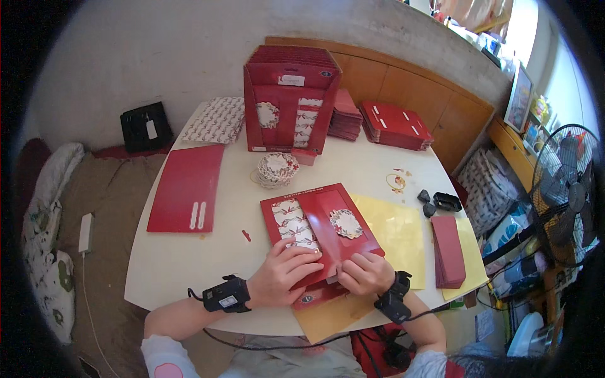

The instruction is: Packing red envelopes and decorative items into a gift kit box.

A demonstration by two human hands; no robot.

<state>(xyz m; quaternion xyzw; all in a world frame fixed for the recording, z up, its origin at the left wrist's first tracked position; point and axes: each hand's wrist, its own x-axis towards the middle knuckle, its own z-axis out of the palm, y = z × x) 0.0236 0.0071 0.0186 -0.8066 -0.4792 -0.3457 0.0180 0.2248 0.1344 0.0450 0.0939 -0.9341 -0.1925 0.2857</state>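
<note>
A red printed cardboard pack (302,210) lies tilted before me. A strip of patterned paper wallets (294,222) shows through its left window, and a round scalloped floral tag (346,223) sits on its right half. My left hand (286,271) holds the pack's lower left part, fingers spread over its front. At the lower right edge, my right hand (365,273) has curled fingers gripping it; what lies inside them is hidden. Under the pack, a second red card part (316,296) and a tan sheet (331,319) stick out towards me.
A display box of red packs (293,71) stands at the back, with stacked floral tags (277,167) before it. Red cardboard (186,184) lies left, patterned sheets (215,118) behind. Red card stacks (397,123), yellow sheets (401,236) and red strips (446,250) lie right; a fan (574,198) stands beyond.
</note>
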